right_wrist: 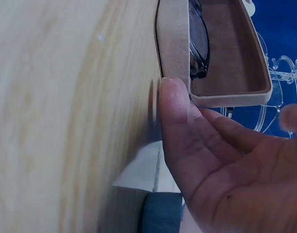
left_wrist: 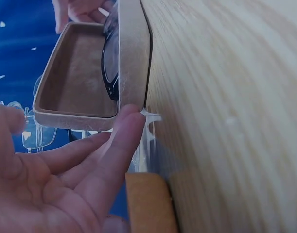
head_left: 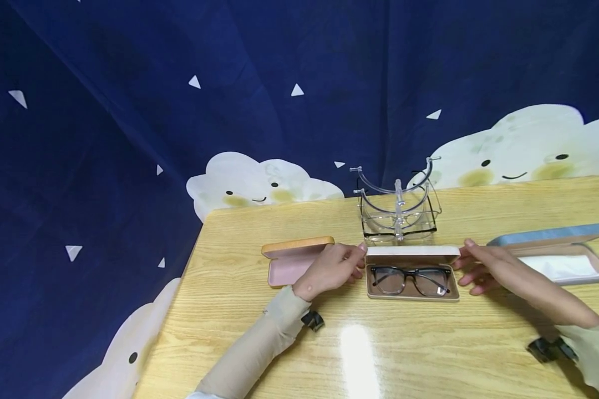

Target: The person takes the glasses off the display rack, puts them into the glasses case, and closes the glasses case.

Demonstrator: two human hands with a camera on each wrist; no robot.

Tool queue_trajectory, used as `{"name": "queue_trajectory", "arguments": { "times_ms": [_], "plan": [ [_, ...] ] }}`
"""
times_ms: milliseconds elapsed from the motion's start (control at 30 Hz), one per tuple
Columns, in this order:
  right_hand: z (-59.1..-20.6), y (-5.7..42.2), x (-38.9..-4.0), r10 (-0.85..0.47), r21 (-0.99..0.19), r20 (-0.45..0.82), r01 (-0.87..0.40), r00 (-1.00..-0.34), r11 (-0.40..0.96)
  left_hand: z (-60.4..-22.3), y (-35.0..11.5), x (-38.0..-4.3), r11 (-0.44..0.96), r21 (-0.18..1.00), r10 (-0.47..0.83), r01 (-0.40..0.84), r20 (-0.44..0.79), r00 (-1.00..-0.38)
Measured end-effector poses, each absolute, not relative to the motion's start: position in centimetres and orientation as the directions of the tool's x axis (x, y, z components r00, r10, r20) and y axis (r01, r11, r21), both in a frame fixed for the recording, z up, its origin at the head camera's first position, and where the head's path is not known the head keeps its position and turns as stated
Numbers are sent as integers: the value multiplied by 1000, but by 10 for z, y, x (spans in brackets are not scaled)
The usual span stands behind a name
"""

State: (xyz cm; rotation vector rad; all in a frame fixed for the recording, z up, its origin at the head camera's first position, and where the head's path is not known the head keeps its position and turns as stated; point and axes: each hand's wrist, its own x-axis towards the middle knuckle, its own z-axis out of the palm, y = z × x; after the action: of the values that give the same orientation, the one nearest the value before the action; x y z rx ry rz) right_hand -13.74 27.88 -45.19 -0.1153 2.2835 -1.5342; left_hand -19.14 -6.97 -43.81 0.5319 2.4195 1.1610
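A white glasses case (head_left: 412, 295) stands with its lid raised in the middle of the table. Black-framed glasses (head_left: 410, 280) lie in its brown-lined base. At the case's left end is my left hand (head_left: 331, 268), its fingers fairly straight; in the left wrist view a fingertip (left_wrist: 133, 119) touches the case's side. My right hand (head_left: 501, 270) is at the opposite end, where the right wrist view has a fingertip (right_wrist: 173, 92) against the side wall. Neither hand is wrapped round the case.
An orange case (head_left: 299, 247) with pink lining stands open behind my left hand. At the right, a blue case (head_left: 554, 235) holds a white cloth (head_left: 561, 267). Behind the white case, a clear display stand (head_left: 399, 208) carries several glasses. A dark blue curtain hangs beyond the table.
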Motion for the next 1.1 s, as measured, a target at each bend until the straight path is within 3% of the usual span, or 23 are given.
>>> {"name": "queue_trajectory", "arguments": {
  "times_ms": [300, 800, 1100],
  "plan": [
    [-451, 273, -138, -264, -877, -300, 156, -917, 454, -441, -71, -194, 523, 839, 548, 152, -194, -813],
    [-453, 283, -141, -381, -922, -294, 156, -877, 353, -436, -73, -197, 442, 897, 589, -26, -311, -746],
    [-455, 293, -143, -444, -937, -290, 156, -848, 313, -431, -75, -197, 397, 915, 621, -70, -324, -713]
  ]
}}
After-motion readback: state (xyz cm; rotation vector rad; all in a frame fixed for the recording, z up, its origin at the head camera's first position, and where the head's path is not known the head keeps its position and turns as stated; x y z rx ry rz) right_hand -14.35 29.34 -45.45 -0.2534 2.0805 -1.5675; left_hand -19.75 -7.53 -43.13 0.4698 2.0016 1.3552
